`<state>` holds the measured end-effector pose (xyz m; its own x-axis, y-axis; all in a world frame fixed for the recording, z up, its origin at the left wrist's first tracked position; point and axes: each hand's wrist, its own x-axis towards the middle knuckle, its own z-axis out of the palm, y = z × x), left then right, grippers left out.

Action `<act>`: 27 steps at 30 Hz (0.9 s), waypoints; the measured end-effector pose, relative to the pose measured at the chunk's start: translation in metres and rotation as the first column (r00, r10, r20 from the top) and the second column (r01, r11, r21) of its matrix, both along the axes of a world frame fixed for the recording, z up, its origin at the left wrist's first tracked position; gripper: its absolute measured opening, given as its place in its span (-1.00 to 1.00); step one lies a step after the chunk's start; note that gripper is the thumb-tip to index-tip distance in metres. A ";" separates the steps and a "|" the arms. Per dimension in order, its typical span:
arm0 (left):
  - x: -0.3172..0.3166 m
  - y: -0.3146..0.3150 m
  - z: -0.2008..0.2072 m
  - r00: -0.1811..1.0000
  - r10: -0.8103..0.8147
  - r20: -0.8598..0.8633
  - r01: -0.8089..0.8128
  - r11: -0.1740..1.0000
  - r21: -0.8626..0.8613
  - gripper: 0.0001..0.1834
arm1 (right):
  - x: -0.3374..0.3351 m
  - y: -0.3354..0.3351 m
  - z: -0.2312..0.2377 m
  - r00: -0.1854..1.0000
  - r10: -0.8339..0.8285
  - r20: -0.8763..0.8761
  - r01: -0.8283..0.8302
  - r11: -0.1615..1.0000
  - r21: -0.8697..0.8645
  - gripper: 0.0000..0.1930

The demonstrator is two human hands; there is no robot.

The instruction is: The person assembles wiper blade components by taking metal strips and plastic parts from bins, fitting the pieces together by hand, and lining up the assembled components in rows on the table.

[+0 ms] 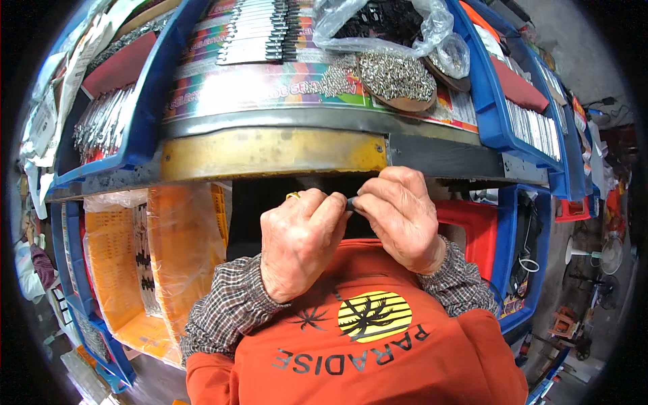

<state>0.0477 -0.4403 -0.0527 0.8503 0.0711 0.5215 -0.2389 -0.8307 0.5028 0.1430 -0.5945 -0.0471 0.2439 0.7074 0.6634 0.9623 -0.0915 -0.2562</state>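
Observation:
My left hand (297, 236) and my right hand (405, 219) meet just below the table's front edge, close in front of my red top. Both are closed, with fingertips pinching a small dark piece (350, 204) between them. Only a short, rounded bit of that piece shows; the fingers cover the rest, so its kind cannot be made out. A yellow ring (293, 195) is on a finger of the left hand.
On the table lie a row of flat metal pieces (251, 34), a heap of small metal parts (398, 75) and a clear bag (331, 30) of black parts. Blue bins (150, 101) flank it. An orange crate (179, 250) stands lower left, a red bin (476, 226) lower right.

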 end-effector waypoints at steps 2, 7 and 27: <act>-0.001 0.000 0.000 1.000 0.002 0.006 -0.002 1.000 0.010 -0.81 | -0.001 -0.003 -0.001 0.999 0.033 0.037 -0.033 0.999 -0.005 -0.67; -0.001 0.000 -0.002 0.999 0.023 0.041 -0.025 0.998 0.065 -0.85 | -0.002 -0.002 -0.013 0.993 0.057 0.099 -0.060 0.998 0.033 -0.66; 0.007 0.004 0.005 1.000 -0.005 0.007 0.006 0.999 -0.054 -0.77 | -0.005 -0.001 -0.002 0.729 -0.001 -0.684 0.062 0.996 0.065 -0.83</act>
